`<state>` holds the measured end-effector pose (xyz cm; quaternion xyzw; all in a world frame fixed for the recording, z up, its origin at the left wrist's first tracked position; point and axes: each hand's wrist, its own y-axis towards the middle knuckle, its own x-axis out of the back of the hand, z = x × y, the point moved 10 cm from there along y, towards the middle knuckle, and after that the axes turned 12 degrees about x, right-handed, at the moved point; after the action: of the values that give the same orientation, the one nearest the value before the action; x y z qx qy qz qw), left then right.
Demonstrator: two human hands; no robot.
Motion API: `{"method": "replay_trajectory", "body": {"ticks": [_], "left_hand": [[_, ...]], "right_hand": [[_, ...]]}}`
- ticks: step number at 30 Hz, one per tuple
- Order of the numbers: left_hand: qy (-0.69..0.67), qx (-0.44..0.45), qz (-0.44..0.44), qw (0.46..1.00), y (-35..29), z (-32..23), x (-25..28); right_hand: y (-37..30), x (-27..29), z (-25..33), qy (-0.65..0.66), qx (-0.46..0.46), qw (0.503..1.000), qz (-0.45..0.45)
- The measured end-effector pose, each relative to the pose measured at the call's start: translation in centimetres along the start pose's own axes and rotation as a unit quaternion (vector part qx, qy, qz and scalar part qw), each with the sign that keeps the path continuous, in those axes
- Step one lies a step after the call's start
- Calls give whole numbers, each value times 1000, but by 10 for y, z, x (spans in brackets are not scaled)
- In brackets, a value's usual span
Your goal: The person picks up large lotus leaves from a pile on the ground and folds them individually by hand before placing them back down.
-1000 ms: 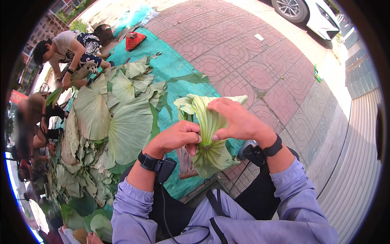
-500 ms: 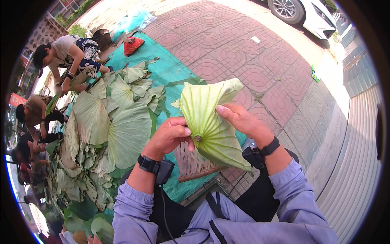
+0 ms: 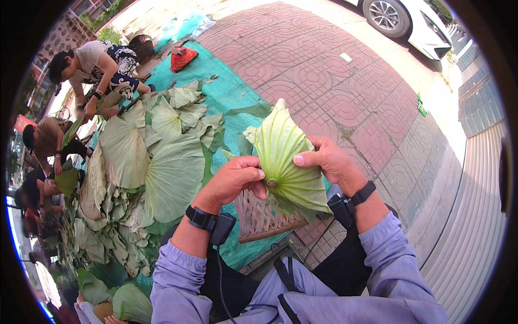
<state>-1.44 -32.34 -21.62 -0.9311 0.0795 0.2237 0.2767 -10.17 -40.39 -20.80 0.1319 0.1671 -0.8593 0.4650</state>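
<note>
A pale green lotus leaf [image 3: 288, 156], its ribs spreading from a cut stem stub, is held up in front of me, partly folded. My left hand [image 3: 237, 179] pinches it beside the stub with thumb and fingers. On the far right edge my right hand [image 3: 333, 161] grips it, thumb on the near face and the fingers mostly hidden behind. Below the leaf, partly covered by it, lies a slatted wooden piece [image 3: 270, 220]. Left of my hands spreads a large heap of lotus leaves [image 3: 174, 175], some broad and green, others dry and crumpled.
The heap rests on a teal tarp [image 3: 218, 67] with a red bag [image 3: 182, 58] at its far end. Several people work along the left side, one bent over leaves [image 3: 97, 70]. Patterned paving [image 3: 318, 75] stretches ahead to a white car [image 3: 415, 27]. A ribbed shutter [image 3: 472, 216] stands right.
The lotus leaf's right side has been folded back, so it looks narrower. Both hands have shifted slightly right in the picture, still gripping it; the right-hand fingers have curled further behind the leaf.
</note>
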Motion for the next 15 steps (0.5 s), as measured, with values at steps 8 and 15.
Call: {"method": "replay_trajectory", "body": {"ticks": [8,15], "left_hand": [[-11,19,13,1000,2,8,2],[-66,-13,-13,998,-3,5,-2]], "right_hand": [[0,3,-16,87,19,994,-60],[0,6,-26,23,-18,998,-57]]}}
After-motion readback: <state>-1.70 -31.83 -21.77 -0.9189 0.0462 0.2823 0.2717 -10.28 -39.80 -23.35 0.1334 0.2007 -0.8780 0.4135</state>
